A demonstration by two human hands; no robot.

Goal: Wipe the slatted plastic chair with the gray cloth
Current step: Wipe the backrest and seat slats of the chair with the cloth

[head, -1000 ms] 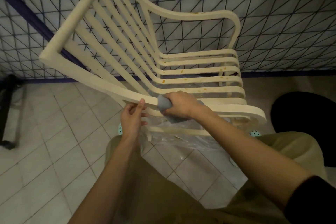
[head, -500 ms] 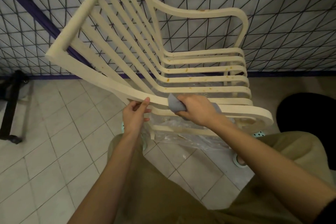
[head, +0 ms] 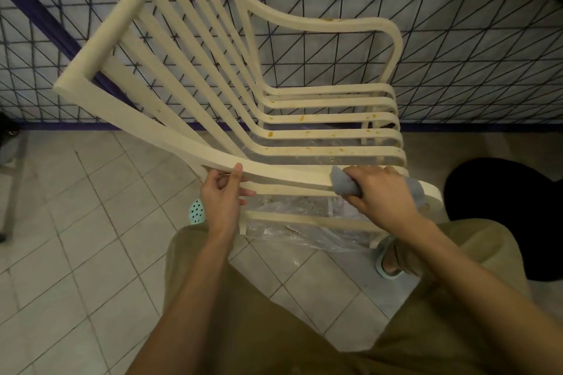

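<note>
1. The slatted plastic chair stands on the tiled floor, tipped so that its back leans away to the left. A dark wire mesh fence runs behind the chair.
2. The left hand holds the chair's near armrest. Its grip is clenched round the rail, with the thumb up against the near edge and the fingers curled beneath.
3. The right hand is further along the same armrest, toward the chair's front end. Its grip is closed on the bunched gray cloth, and it presses the cloth onto the top of the rail.
4. A tail of the cloth shows past the knuckles, lying on the armrest near its rounded tip.
5. Orange-brown stains speckle the chair's seat slats.
6. A crumpled clear plastic sheet lies on the floor under the chair.
7. Below the chair's near side are the person's khaki-clad legs and a pale blue sandal.
8. A large black shape sits to the right of the chair; I cannot tell what it is.
</note>
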